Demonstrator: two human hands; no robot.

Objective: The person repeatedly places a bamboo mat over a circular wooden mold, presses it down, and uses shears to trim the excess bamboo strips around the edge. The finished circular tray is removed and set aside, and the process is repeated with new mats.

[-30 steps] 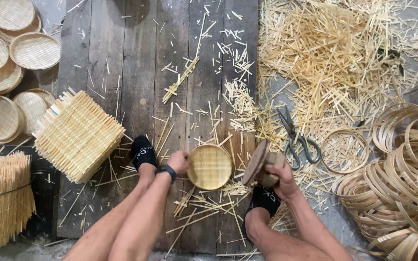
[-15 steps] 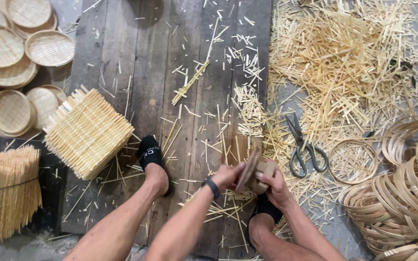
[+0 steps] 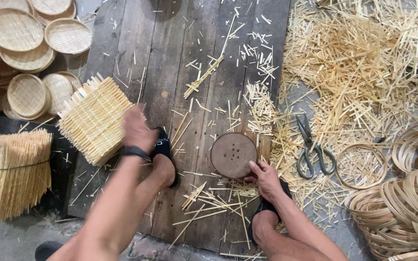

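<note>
Bamboo is everywhere around you: one stack of square woven bamboo mats (image 3: 94, 120) lies on the dark wooden plank floor (image 3: 170, 58), one tied bundle of more mats (image 3: 10, 169) sits at the far left, and about ten finished round woven trays (image 3: 15, 30) are piled at the upper left. Your left hand (image 3: 136, 128) is blurred over the right edge of the square stack, so you cannot tell whether its grip is wide or closed, or whether it touches the mats. Your right hand (image 3: 266, 180) rests its fingertips on the lower right rim of the single round dark wooden disc (image 3: 233, 154), a loose grip, not closed around it. One pair of grey metal scissors (image 3: 310, 147) lies just right of the disc, with many bamboo hoops (image 3: 402, 203) stacked further right.
</note>
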